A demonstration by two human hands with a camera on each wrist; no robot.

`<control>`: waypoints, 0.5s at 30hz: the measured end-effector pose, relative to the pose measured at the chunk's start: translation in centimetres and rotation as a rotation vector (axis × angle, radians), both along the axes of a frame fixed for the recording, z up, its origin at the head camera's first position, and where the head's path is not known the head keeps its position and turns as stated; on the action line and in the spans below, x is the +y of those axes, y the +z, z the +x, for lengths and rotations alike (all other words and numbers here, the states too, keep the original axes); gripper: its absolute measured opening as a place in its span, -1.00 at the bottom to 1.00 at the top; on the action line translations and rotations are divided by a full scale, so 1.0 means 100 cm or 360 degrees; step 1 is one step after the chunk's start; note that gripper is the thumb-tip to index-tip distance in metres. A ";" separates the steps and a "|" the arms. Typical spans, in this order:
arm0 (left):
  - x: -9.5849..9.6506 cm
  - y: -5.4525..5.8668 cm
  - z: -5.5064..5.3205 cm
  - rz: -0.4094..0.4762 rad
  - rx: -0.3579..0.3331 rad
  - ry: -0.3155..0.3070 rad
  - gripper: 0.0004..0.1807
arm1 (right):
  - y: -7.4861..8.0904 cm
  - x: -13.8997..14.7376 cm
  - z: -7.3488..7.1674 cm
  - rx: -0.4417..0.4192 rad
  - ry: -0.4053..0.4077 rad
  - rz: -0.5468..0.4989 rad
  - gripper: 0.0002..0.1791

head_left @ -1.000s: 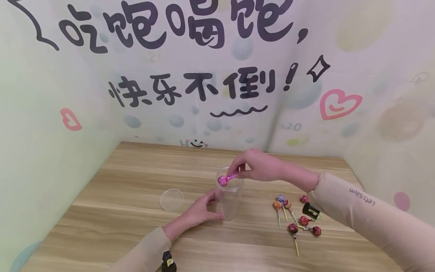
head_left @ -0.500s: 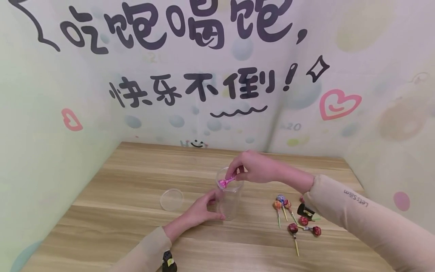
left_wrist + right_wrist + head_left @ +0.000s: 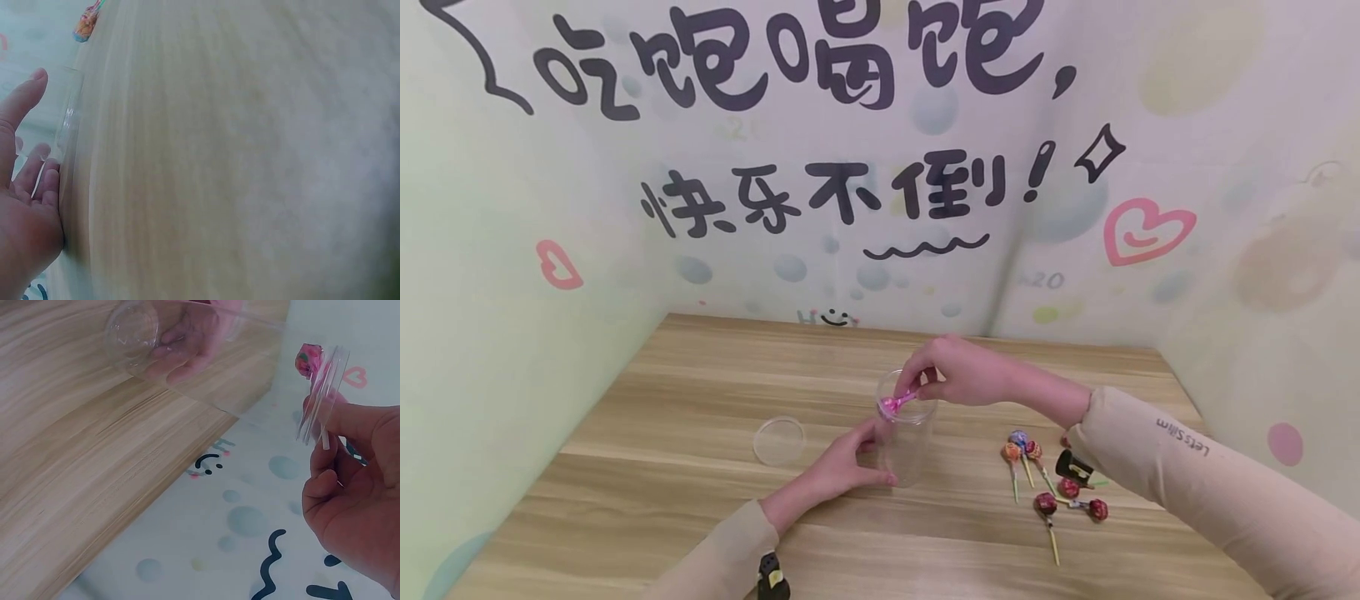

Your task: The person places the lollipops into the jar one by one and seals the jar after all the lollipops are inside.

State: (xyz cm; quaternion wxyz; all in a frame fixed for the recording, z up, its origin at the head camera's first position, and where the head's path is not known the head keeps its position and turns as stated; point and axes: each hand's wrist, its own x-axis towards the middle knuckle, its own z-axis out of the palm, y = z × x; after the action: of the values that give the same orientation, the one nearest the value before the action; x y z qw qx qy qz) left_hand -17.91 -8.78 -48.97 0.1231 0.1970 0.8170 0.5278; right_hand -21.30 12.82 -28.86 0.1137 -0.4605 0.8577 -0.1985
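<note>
A tall clear plastic cup (image 3: 908,454) stands upright on the wooden table. My left hand (image 3: 838,465) holds its side, thumb toward me and fingers behind; through the cup's wall the fingers show in the right wrist view. Over the mouth, my right hand (image 3: 966,371) pinches a pink-wrapped lollipop (image 3: 891,406) by its stick. In the right wrist view the lollipop's head (image 3: 309,360) lies just on the cup side of the rim (image 3: 340,365), tilted, and my right thumb and fingers (image 3: 350,422) are outside it. The cup's inside looks see-through, with nothing lying at its base.
Several lollipops lie right of the cup, among them a blue one (image 3: 1018,437), an orange one (image 3: 1012,452) and a dark red one (image 3: 1046,503). Left of the cup is a round clear lid (image 3: 779,442). A printed wall (image 3: 842,283) closes off the table's back.
My right hand has come slightly down and left, bringing the pink lollipop's head lower at the cup's rim. The left hand and cup have stayed put.
</note>
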 end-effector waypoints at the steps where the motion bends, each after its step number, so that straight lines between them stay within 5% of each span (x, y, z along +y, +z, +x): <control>1: 0.000 0.000 0.000 -0.0001 -0.0002 0.0000 -0.16 | 0.000 0.000 0.000 0.0001 0.0003 0.0001 -0.76; 15: 0.000 0.002 0.000 0.0030 0.0009 -0.0026 -0.23 | -0.003 0.001 0.003 0.0072 -0.0046 -0.0011 -0.69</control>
State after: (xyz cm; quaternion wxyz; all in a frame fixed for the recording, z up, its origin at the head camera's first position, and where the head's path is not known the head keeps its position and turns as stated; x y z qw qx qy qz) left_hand -17.89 -8.79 -48.78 0.1233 0.2062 0.8107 0.5339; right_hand -20.97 12.92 -29.14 0.0899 -0.4527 0.8660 -0.1926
